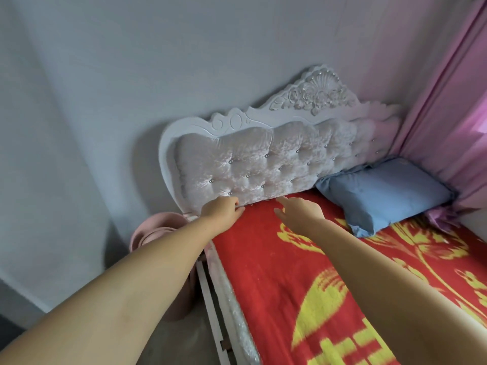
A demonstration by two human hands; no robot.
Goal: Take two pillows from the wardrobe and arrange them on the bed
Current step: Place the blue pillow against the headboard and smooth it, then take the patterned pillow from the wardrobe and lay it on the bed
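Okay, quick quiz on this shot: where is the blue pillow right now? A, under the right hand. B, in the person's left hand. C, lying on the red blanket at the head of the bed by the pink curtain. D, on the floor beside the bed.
C: the blue pillow lies on the red blanket against the headboard, next to the pink curtain, clear of both hands.

Both my arms are stretched out straight ahead of me, bare from the elbow down, running roughly side by side with a gap between them. My left hand (pixel 224 209) is curled, the fingers (pixel 238 204) bent in toward the palm and the knuckles turned up. My right hand (pixel 299 210) is looser, palm down, the index finger (pixel 283 200) extended forward and the other fingers spread slightly. The two hands are near each other, not touching.
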